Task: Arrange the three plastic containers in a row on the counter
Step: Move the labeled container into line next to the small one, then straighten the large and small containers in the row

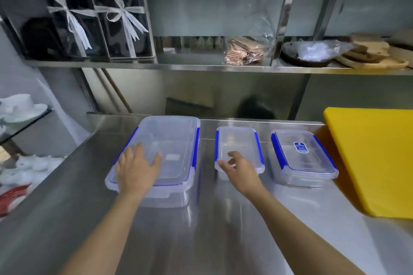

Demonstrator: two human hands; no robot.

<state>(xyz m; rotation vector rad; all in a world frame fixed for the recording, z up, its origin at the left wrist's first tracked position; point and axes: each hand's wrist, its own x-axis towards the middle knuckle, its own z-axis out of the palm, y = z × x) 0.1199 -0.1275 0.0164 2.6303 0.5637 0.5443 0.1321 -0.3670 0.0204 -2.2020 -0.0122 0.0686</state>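
Three clear plastic containers with blue clips stand side by side on the steel counter. The large container is on the left, and my left hand lies flat on the near part of its lid, fingers spread. The small container is in the middle. My right hand is at its near end, fingers apart and curled over the lid's edge, not clearly gripping. The medium container, with a blue label on its lid, stands on the right, untouched.
A thick yellow cutting board lies at the right, close to the medium container. A steel shelf above holds black gift boxes, a bag of brown packets and wooden boards. White dishes sit on a glass shelf at the left.
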